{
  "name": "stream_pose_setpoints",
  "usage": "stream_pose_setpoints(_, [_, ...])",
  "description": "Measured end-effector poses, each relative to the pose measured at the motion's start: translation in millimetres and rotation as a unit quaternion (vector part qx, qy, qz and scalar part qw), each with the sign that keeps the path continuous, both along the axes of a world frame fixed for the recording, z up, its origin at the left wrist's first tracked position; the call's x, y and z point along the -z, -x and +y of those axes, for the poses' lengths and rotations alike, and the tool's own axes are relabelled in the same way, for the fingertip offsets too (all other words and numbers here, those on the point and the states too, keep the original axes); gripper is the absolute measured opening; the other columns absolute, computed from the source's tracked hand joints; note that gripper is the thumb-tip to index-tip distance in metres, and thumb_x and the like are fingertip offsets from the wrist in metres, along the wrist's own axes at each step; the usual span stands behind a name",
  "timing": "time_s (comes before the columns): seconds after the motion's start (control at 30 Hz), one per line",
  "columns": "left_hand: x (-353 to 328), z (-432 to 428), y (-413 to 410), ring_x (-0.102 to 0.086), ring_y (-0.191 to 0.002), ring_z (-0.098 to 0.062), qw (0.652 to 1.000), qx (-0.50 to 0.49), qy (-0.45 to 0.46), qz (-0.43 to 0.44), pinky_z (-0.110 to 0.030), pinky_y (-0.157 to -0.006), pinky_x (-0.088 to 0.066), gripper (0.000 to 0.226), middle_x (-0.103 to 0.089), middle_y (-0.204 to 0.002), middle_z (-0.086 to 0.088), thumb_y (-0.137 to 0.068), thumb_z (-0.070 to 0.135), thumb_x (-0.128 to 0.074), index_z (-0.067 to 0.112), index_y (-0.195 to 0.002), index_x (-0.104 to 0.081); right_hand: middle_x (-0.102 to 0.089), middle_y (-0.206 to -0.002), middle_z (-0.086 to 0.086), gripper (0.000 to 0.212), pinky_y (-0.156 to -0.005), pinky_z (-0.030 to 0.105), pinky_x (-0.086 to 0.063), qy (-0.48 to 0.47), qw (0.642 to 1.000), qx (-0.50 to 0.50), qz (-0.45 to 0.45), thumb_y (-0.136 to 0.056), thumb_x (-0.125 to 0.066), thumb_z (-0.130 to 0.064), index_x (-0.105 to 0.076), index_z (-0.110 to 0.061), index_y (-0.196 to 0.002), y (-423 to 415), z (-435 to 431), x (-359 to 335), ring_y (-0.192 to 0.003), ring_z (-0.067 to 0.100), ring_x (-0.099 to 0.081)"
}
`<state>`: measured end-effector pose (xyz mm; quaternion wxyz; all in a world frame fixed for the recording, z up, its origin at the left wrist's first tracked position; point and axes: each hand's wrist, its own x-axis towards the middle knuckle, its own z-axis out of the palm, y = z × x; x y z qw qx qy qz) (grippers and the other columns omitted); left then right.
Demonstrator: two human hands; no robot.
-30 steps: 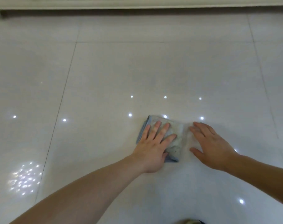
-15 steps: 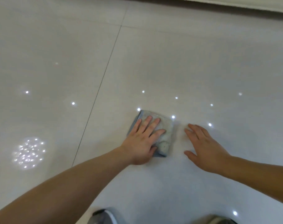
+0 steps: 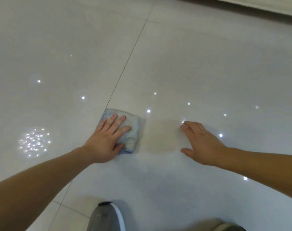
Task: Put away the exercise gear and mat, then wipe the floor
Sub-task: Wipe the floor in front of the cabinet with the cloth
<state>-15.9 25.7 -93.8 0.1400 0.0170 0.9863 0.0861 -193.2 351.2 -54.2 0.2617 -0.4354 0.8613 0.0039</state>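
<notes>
Now I am on the wiping step. No exercise gear or mat shows anywhere in view, so I judge the putting-away part is behind me.

The folded blue-grey cloth [image 3: 134, 135] lies flat on the glossy pale tiled floor [image 3: 208, 64], a little toward 7 o'clock from the middle of the view. Its far left corner touches the dark grout line [image 3: 125, 67], which runs off toward 1 o'clock. My left hand [image 3: 107, 142] lies palm down on the cloth with fingers straight and spread, pressing rather than gripping. The thumb lies along the near edge.

My right hand [image 3: 202, 144] is at 3 o'clock from the cloth, well apart from it. It is also palm down, fingers straight and thumb splayed, holding nothing. It looks braced on the bare tile, though I cannot tell for certain that it touches. At 6 o'clock, the toe of my grey shoe with white trim [image 3: 107, 215] pokes into view. A cluster of ceiling-light reflections [image 3: 33, 142] glints at 9 o'clock from my left hand.

The next move, as I judge it, is a stroke with the left hand. It needs even downward pressure so the folded cloth slides as one pad and does not bunch or unfold. The tile across the grout line toward 9 o'clock and the stretch toward 12 o'clock are both within reach.
</notes>
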Motion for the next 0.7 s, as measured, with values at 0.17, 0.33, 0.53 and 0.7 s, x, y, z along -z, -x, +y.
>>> stream_pose_setpoints(0.17, [1.1, 9.9, -21.4, -0.002, -0.153, -0.027, 1.0, -0.003, 0.0, 0.001, -0.048, -0.121, -0.002, 0.065, -0.011, -0.165, 0.0, -0.087, 0.049, -0.042, 0.03, -0.149, -0.033, -0.01, -0.16, 0.005, 0.081, -0.119, 0.034, -0.019, 0.007, 0.999, -0.029, -0.022, -0.091, -0.053, -0.053, -0.017, -0.015, -0.153, -2.8, -0.4, 0.0, -0.147, 0.022, -0.008])
stream_pose_setpoints(0.33, [2.1, 31.1, -27.5, 0.0, -0.153, -0.029, 1.0, 0.027, -0.016, -0.003, -0.048, -0.121, 0.003, 0.068, -0.008, -0.166, 0.0, -0.086, 0.046, -0.044, 0.033, -0.15, -0.029, -0.005, -0.161, 0.005, 0.08, -0.119, 0.033, -0.012, -0.002, 0.997, -0.08, -0.021, -0.09, -0.056, -0.051, -0.019, -0.017, -0.152, -0.4, 8.8, 4.5, -0.148, 0.023, -0.004])
stream_pose_setpoints(0.53, [1.2, 46.6, -22.1, 0.0, -0.153, -0.03, 0.998, 0.054, 0.0, -0.012, -0.05, -0.12, 0.004, 0.07, -0.005, -0.166, 0.0, -0.085, 0.049, -0.045, 0.036, -0.151, -0.026, -0.002, -0.161, 0.003, 0.078, -0.12, 0.033, -0.015, 0.001, 0.997, -0.078, -0.027, -0.091, -0.056, -0.048, -0.019, -0.018, -0.153, 10.0, 16.8, 3.6, -0.148, 0.023, -0.001])
stream_pose_setpoints(0.7, [1.9, 79.9, -7.3, 0.001, -0.153, -0.031, 0.993, 0.114, -0.012, -0.002, -0.054, -0.119, -0.002, 0.071, -0.006, -0.166, -0.001, -0.085, 0.053, -0.052, 0.036, -0.15, -0.03, -0.008, -0.16, 0.005, 0.078, -0.117, 0.032, -0.022, -0.005, 0.999, -0.034, -0.011, -0.089, -0.057, -0.05, -0.023, -0.018, -0.151, 26.1, 42.8, -0.8, -0.147, 0.023, -0.008])
